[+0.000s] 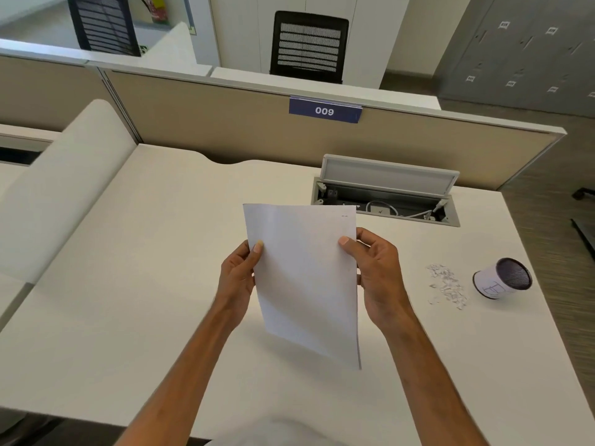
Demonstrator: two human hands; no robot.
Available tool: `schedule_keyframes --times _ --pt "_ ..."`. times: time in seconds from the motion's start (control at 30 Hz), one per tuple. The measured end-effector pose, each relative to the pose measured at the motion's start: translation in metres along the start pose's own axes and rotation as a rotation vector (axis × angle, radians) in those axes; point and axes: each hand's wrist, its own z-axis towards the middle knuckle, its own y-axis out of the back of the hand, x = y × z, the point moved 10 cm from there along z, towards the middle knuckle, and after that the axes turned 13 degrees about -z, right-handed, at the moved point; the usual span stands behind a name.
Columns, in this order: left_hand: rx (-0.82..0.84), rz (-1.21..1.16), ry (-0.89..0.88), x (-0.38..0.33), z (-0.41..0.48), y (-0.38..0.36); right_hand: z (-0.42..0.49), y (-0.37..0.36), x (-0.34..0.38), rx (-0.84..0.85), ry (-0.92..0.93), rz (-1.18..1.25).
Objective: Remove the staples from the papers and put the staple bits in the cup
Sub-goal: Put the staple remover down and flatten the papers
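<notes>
White desk [154,284] with a cup [502,278] beside a staple-bit heap [447,286].

The papers [306,278] I hold are plain white sheets, raised off the bench and tilted, with a small staple [344,216] near their top right corner. To my right, silvery staple bits [447,286] lie heaped just beside the cup [502,278], white-wrapped with a dark inside.

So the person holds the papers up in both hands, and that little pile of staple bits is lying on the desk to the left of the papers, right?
Not quite. Both hands, left hand and right hand, do hold the papers up, but the pile of staple bits lies on the desk to the right of the papers, beside the cup. The head view shows it.
</notes>
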Motion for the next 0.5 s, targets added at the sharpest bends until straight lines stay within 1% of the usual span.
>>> schedule_keyframes --times 0.07,0.13,0.2,0.27,0.33,0.37,0.5 --pt "0.0 0.039 -0.017 0.0 0.002 -0.003 0.001 0.0 0.0 0.0 0.009 0.001" --pt "-0.038 0.125 -0.066 0.001 0.004 -0.001 0.002 0.001 0.0 -0.014 0.02 -0.008" --pt "-0.103 0.247 -0.134 0.001 0.001 0.001 0.003 0.004 0.001 -0.051 0.041 -0.022" --pt "-0.111 0.39 -0.228 0.0 -0.007 -0.009 0.004 0.008 0.001 -0.111 0.065 -0.04" --pt "-0.033 0.482 -0.292 0.002 -0.02 -0.03 0.005 0.011 0.001 -0.172 0.072 -0.057" --pt "0.034 0.489 -0.293 0.005 -0.028 -0.042 0.006 0.012 0.001 -0.199 0.073 -0.059" --pt "0.401 0.488 -0.153 0.032 -0.061 -0.09 0.005 0.01 0.002 -0.265 0.074 -0.037"
